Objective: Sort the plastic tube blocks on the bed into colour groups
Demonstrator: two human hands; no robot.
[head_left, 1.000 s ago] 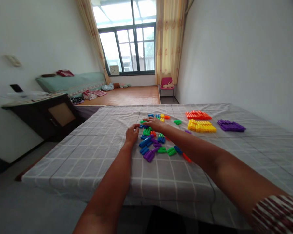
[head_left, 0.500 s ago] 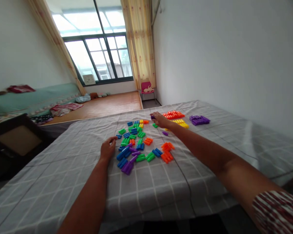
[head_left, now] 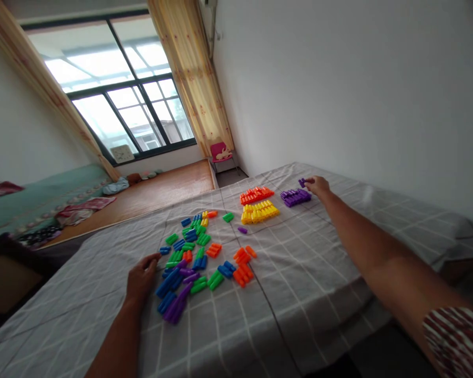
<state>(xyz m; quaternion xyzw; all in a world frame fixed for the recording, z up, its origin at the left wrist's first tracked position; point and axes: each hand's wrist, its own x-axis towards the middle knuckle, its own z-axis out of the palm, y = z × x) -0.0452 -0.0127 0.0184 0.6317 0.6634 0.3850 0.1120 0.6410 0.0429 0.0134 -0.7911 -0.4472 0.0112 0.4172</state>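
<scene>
My right hand [head_left: 318, 186] pinches a purple plastic block [head_left: 301, 182] at its fingertips. It hangs just above and behind the neat purple stack [head_left: 295, 198]. Loosely bent, my left hand [head_left: 141, 274] rests on the checked cloth with its thumb apart from the fingers, and it appears to hold nothing. Its fingertips come close to a small blue block [head_left: 164, 250] at the left edge of a mixed spread of blue, green, purple and orange blocks. Long purple pieces [head_left: 176, 308] lie at the near end of that spread.
Red-orange blocks [head_left: 256, 195] and yellow blocks [head_left: 260, 212] form tidy rows left of the purple stack. A lone purple piece [head_left: 242, 230] and a green block [head_left: 228, 217] lie apart. Several orange blocks [head_left: 243, 274] sit nearer me. A white wall [head_left: 339, 94] rises along the right.
My right hand has moved right with the purple block, from beside the green block to over the purple stack. My left hand keeps its place by the spread. The view has turned right.
</scene>
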